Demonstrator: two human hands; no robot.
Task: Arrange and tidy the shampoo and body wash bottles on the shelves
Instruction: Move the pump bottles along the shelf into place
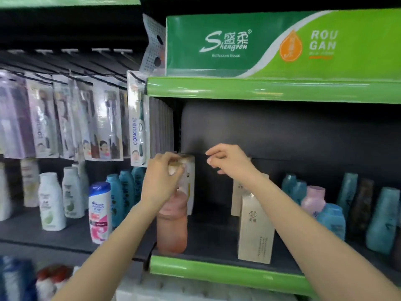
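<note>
Head camera view, looking at a shop shelf with a green front edge. Two bare forearms reach up from the bottom of the frame, at about 7 and 5 o'clock, toward the middle.

The left hand is raised just left of centre, wrist bent, fingers curled over the pump top of a tall pink bottle. The thumb and fingertips seem to pinch the pump head, though blur makes the exact grip hard to read. The bottle stands upright near the shelf's front edge, at about 7 o'clock from centre. Just behind it stands a pale boxed product.

The right hand hovers at centre, apart from the left hand, holding nothing. Its fingers are loosely bent and point left toward the pump.

At 4 o'clock a beige carton stands upright beside the right forearm. Further right, at 3 to 4 o'clock, teal bottles and a pink bottle with a pink cap stand on the same shelf.

At 9 o'clock, packaged toothbrushes hang on hooks. Below them, white bottles stand on a neighbouring shelf.

At 1 o'clock, a green tissue package sits on the shelf above.
</note>
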